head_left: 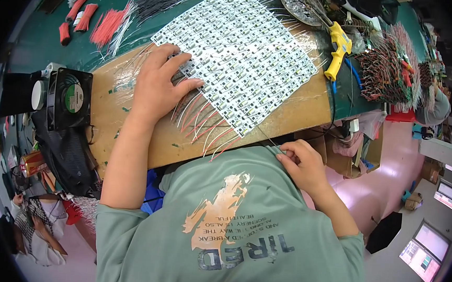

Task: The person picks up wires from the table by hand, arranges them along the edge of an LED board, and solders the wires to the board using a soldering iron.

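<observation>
A large white panel of small circuit boards (242, 53) lies slanted on a brown board (119, 94). Red and white wires (206, 124) stick out from its near left edge. My left hand (159, 81) rests on the panel's left corner, fingers spread and thumb laid along the edge, holding nothing. Close to my shirt and the brown board's front edge, my right hand (304, 165) is closed in a pinch. Between its fingertips is a thin dark wire-like piece (268, 137) that slants up toward the panel's near corner; its exact kind is unclear.
A yellow glue gun (339, 49) lies right of the panel, beside a metal pan (301, 6). Bundled wired parts (388, 68) are heaped at far right. Red wires (108, 27) and black wires (154, 2) lie far left. A black fan (69, 98) stands at left.
</observation>
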`<act>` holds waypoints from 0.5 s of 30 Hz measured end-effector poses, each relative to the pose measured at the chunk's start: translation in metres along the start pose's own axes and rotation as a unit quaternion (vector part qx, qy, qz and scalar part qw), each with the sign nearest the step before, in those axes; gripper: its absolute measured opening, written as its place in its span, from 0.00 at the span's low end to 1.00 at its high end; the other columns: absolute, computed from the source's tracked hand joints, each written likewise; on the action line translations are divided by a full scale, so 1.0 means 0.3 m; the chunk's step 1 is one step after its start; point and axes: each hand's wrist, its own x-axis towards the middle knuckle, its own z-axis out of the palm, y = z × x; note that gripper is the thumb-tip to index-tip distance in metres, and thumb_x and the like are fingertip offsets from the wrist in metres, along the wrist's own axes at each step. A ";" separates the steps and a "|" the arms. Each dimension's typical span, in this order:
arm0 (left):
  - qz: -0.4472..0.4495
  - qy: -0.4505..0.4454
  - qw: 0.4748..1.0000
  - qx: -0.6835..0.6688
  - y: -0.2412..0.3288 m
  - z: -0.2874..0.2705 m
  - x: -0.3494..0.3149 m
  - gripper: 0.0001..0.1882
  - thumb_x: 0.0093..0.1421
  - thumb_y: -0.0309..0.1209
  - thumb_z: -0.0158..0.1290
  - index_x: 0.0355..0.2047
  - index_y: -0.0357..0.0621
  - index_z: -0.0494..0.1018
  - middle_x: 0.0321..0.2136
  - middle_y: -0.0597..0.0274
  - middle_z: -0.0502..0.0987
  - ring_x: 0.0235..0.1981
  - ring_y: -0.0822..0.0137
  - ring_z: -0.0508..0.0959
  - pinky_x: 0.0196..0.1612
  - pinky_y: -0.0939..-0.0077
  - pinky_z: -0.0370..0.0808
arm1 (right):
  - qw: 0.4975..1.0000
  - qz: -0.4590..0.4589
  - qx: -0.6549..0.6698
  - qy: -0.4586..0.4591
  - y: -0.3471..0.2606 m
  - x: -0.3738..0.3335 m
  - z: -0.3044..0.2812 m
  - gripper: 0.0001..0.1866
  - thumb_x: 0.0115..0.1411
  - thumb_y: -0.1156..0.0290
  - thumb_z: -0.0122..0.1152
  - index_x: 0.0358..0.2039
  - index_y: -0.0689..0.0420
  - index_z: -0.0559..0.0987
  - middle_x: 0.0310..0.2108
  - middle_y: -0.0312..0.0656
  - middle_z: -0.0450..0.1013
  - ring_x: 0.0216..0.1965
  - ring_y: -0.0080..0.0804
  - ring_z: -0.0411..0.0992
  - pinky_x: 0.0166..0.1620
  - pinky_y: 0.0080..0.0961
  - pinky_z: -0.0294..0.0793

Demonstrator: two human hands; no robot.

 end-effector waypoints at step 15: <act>-0.023 0.000 0.999 -0.029 -0.003 -0.008 0.004 0.32 0.38 0.39 0.70 0.47 0.47 0.76 0.47 0.54 0.74 0.50 0.52 0.73 0.52 0.60 0.71 | 0.985 -0.143 -0.076 0.059 -0.020 0.113 0.077 0.05 0.54 0.70 0.65 0.29 0.54 0.78 0.26 0.40 0.72 0.26 0.40 0.73 0.29 0.32 0.72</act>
